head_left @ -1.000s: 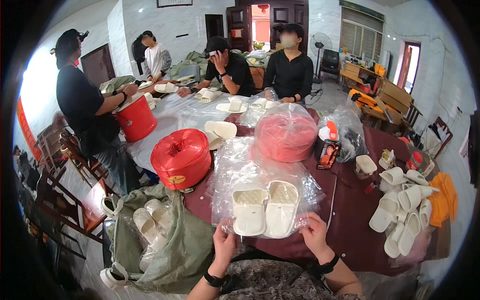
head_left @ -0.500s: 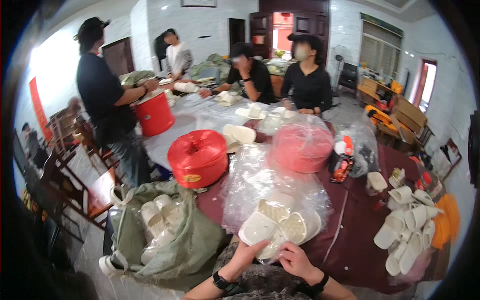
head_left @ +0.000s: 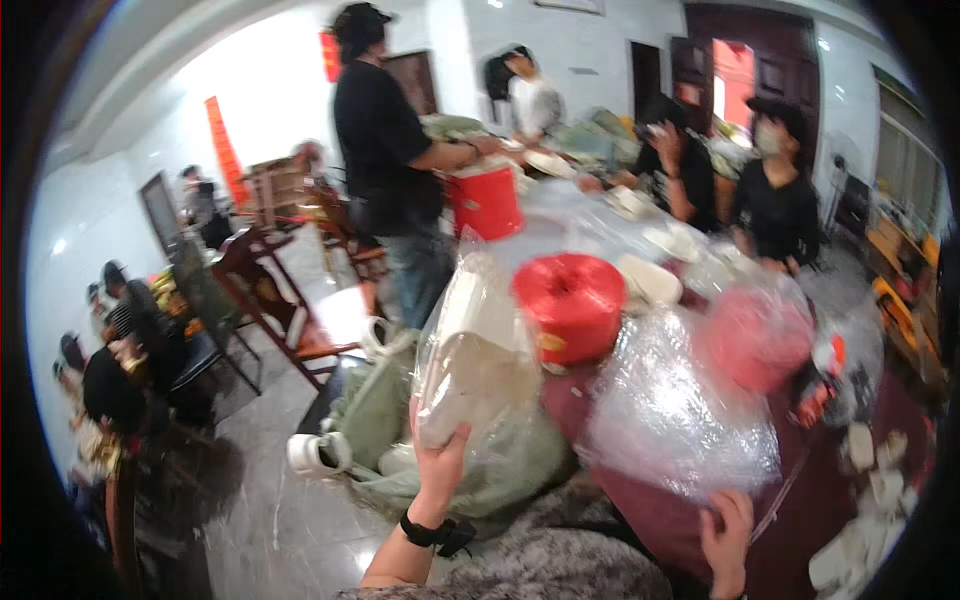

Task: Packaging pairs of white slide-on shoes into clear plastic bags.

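A plain room turned into a packing workshop: white walls, a grey polished stone floor point(head_left: 270, 520) and dark wooden chairs point(head_left: 270, 300) pushed aside. Several people work around a long table with a dark red cloth point(head_left: 640, 505), crowded with large spools of red plastic twine point(head_left: 572, 305), crinkled clear plastic bags point(head_left: 680, 420) and white moulded pieces point(head_left: 650, 280). An open green sack point(head_left: 480, 470) slumps against the table edge.

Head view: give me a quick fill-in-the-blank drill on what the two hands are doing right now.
1. The left hand lifts a clear ____ bag holding white slippers.
2. The right hand rests on the dark red ____ by the pile of clear plastic bags.
3. The big spool of twine on the table is ____ in colour.
4. A black ____ sits on the left wrist.

Missing words: plastic; tablecloth; red; watch
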Demonstrator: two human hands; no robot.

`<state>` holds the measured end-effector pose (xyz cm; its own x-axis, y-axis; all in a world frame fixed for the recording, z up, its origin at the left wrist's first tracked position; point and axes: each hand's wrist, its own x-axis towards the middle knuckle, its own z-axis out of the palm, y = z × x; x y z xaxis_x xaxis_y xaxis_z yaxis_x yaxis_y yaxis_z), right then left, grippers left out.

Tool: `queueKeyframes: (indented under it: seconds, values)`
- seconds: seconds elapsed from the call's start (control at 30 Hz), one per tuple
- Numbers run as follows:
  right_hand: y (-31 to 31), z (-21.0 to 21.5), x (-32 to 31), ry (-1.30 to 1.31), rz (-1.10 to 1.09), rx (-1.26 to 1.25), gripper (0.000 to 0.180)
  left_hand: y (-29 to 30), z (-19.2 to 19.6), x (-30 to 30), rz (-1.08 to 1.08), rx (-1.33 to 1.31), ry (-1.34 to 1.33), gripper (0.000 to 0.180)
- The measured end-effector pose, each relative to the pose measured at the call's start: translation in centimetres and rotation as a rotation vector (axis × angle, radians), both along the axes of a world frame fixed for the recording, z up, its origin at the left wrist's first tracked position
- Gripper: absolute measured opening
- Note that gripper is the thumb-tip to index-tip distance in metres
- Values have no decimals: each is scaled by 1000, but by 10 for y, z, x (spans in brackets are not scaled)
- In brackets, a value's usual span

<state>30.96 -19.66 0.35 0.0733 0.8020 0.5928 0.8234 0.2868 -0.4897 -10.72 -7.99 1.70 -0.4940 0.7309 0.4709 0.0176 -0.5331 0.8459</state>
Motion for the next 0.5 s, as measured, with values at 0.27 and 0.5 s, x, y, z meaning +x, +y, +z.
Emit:
queueKeyframes:
  seconds: [0.27, 0.5]
  values:
    - [-14, -6, 26, -64, -71, -48, 16, 12, -63, -126, 285, -805, 1494, 63]
    - [-5, -39, 36, -182, -66, -148, 34, 27, -211, -127, -84, -1070, 1563, 59]
